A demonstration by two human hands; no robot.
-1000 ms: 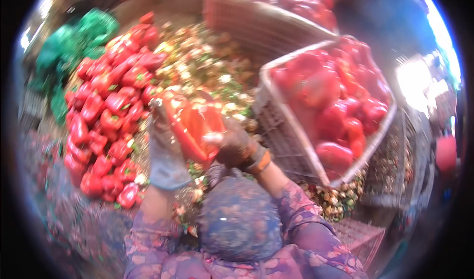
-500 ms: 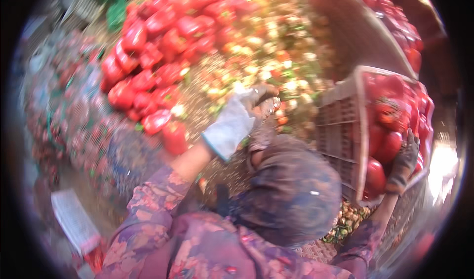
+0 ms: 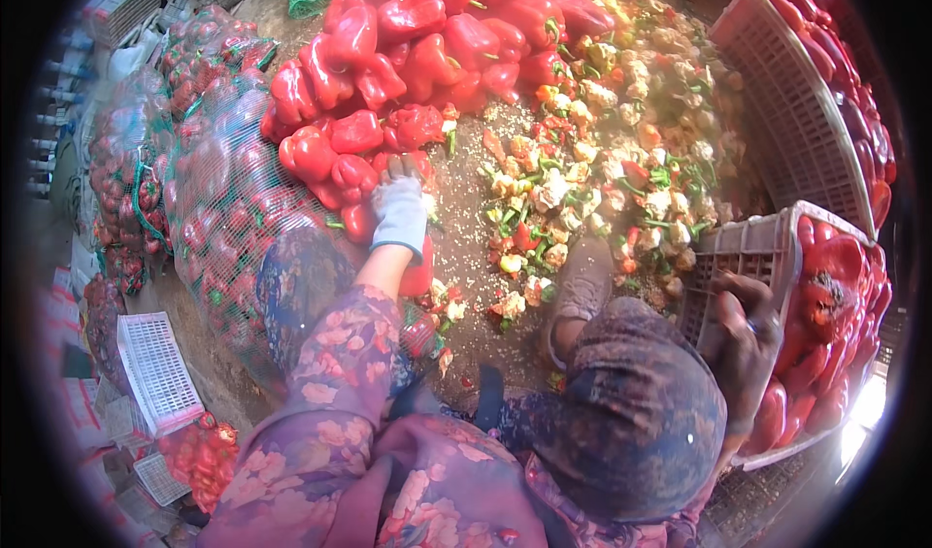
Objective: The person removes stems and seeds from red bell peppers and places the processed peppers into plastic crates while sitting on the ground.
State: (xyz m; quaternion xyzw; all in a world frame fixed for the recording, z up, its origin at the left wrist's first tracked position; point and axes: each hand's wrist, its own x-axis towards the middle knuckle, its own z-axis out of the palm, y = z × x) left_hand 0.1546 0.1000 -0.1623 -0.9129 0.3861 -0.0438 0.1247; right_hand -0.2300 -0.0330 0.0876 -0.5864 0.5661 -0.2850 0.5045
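Note:
My left hand [image 3: 400, 208], in a pale glove with darkened fingers, reaches into the near edge of a heap of red bell peppers [image 3: 354, 132]. Its fingers curl over one red bell pepper [image 3: 421, 164], mostly covered by the hand. My right hand [image 3: 746, 339], in a dark glove, is at the near left edge of a light plastic crate [image 3: 743, 240] full of red bell peppers [image 3: 832, 296]. The right fingers are bent inward, and whatever they may hold cannot be made out. My raised knee partly covers that arm.
Cut pepper cores [image 3: 549, 194] and seeds litter the ground ahead. Another filled crate [image 3: 796, 92] leans at the far right. Net sacks of peppers [image 3: 238, 199] stand at the left, with a white plastic basket [image 3: 157, 368] nearer me. My shoe [image 3: 582, 281] is among the cores.
The view has shifted, sliding the scene rightward. My left hand has gone from above the cores to the pepper heap. My right hand has left the crate's peppers for its near left edge.

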